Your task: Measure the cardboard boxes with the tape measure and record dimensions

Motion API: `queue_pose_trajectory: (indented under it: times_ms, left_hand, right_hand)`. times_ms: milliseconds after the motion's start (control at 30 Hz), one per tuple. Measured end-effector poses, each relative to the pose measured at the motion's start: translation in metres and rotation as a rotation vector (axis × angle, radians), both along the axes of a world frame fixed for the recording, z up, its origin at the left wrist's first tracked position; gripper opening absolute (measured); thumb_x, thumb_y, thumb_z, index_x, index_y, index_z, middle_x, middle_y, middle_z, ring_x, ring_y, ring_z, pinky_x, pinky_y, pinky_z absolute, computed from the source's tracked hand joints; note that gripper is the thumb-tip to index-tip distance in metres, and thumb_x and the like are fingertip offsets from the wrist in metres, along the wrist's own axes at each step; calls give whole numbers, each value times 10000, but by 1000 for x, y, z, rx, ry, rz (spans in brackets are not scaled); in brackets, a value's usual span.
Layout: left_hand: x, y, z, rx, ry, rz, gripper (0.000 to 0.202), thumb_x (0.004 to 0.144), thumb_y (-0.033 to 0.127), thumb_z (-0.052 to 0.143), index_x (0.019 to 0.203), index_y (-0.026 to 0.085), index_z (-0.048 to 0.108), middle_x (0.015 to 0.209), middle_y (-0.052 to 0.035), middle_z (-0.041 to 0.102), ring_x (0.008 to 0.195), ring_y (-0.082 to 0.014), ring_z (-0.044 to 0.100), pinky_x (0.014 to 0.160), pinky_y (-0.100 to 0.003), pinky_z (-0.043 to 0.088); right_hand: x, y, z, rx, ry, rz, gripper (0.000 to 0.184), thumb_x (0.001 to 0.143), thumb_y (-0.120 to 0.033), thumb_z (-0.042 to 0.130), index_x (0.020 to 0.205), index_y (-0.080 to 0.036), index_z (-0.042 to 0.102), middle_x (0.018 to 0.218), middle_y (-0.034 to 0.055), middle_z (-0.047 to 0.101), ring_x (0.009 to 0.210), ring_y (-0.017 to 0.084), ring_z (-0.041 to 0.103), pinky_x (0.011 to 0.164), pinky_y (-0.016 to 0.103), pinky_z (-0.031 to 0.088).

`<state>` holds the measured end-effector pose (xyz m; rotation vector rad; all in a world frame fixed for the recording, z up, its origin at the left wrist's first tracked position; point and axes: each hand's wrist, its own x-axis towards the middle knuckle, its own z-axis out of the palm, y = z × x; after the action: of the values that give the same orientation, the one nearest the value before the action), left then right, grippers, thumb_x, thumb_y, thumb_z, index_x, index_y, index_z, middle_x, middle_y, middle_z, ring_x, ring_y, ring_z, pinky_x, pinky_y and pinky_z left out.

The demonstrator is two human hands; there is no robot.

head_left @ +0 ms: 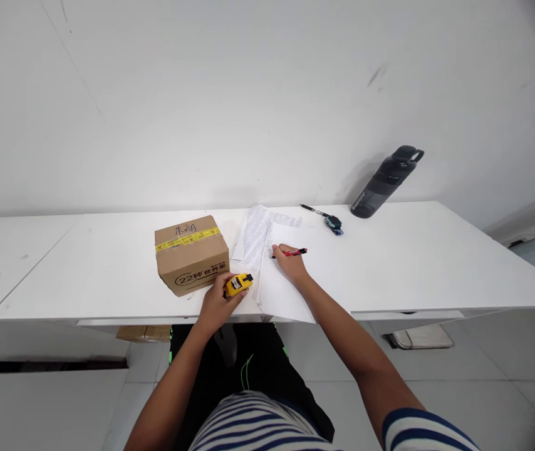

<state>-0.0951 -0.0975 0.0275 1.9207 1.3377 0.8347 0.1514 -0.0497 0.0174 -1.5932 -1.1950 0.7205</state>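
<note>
My left hand [217, 307] is closed around a yellow and black tape measure [238, 285] at the front of the desk. Just beside it stands a brown cardboard box [191, 254], sealed with yellow tape and marked with handwriting on top. My right hand [290, 263] grips a red pen [296, 252], its tip down at a white sheet of paper [286, 300]. Partly under that sheet lie crumpled printed papers [254, 228].
At the back right a dark water bottle [383, 183] stands by the wall. A black pen [312, 208] and a small dark object [333, 223] lie behind the paper. The white desk [436, 269] has its front edge close to my body.
</note>
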Motion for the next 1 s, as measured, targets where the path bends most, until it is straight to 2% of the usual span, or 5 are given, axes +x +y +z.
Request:
queue_pose_trajectory:
  times_ms: [133,400,633,867,1000]
  left_hand:
    - [0,1,-2,2,2,5,437,800,412,672,1169,259,496,1192,-35,630,1049,-199,618,897,-318,472]
    - [0,2,-5,19,-4,4,439,797,415,674,1171,262,505,1191,-39,634,1047,-204,625,896,-331,480]
    - [-1,3,-10,47,-72,-20,435,803,395,675,1175,260,493,1190,-39,635,1078,-198,619,925,-330,477]
    - [0,3,-10,-36,-105,19,486,783,416,696,1180,256,464,1191,-50,635,1092,-220,620,928,-352,477]
    - [0,3,-9,-61,-115,13,484,785,419,694,1176,256,458,1204,-52,629,1111,-220,612,934,-355,470]
  right_hand:
    - [0,0,1,-38,7,41,350,805,-478,518,575,-215,537,558,-20,500,599,160,472,595,290,346]
    - [0,-1,-2,29,-10,-34,360,808,-466,486,541,-225,472,558,-18,500,621,161,462,611,291,344]
    - [1,-1,0,2,21,7,343,794,-443,505,536,-218,487,557,-21,482,603,157,456,605,296,336]
    - [2,-1,-3,15,20,-66,353,801,-459,483,542,-220,467,574,-15,509,610,158,460,620,298,347]
    - [3,0,-4,3,-1,-6,348,793,-479,483,562,-219,502,600,1,551,648,174,499,636,298,369]
